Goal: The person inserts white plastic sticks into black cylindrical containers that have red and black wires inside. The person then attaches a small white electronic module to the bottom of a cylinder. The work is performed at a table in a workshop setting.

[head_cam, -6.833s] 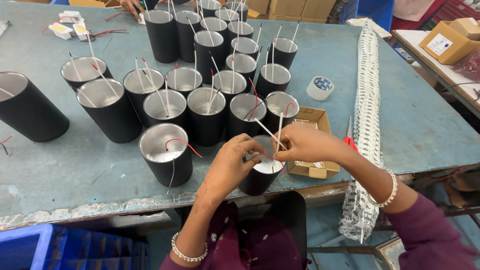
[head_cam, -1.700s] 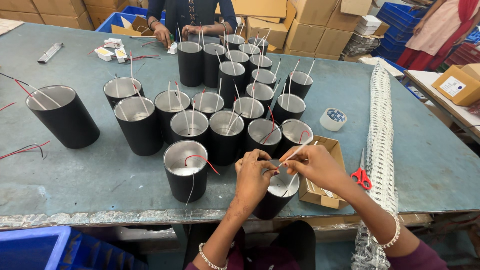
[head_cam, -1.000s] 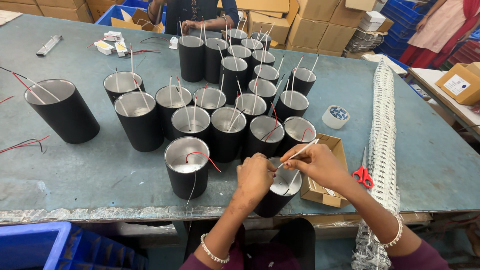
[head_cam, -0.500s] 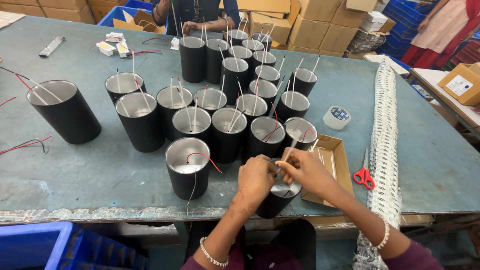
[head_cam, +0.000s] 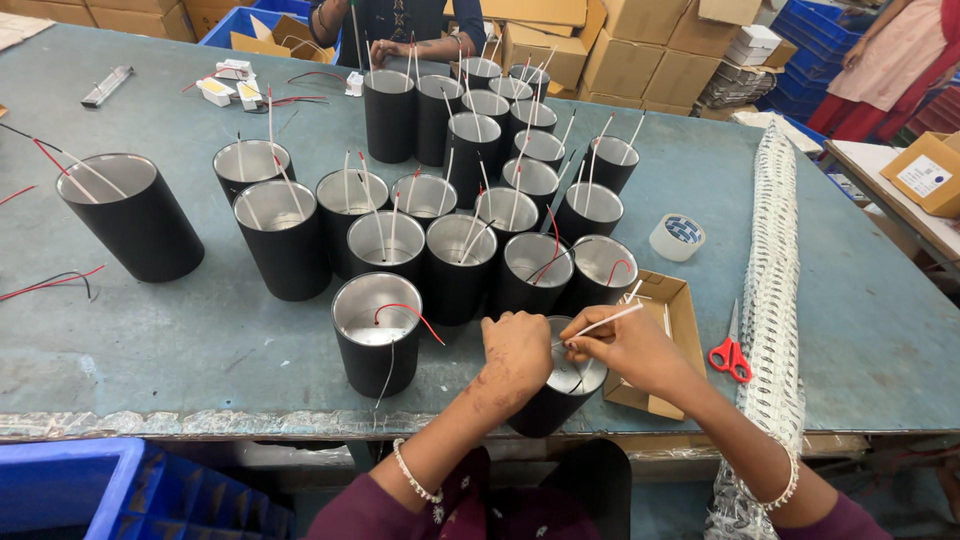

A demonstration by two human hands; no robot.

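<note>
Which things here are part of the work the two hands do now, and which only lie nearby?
In the work:
left hand
right hand
black cylinder with silver inside
thin white sleeved wire

Lying about:
red-handled scissors
white tape roll
open cardboard box

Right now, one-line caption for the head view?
Both hands, left hand and right hand, work a white wire into a black can at the table's edge.

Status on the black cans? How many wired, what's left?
Done, by the look of it: the cluster of cans behind the hands, most with white sleeved wires sticking out. In hand: the left hand steadies the tilted can at the table edge while the right hand holds a white sleeve over its mouth. Possibly left: the near can, with only a red wire and a thin lead showing.
</note>
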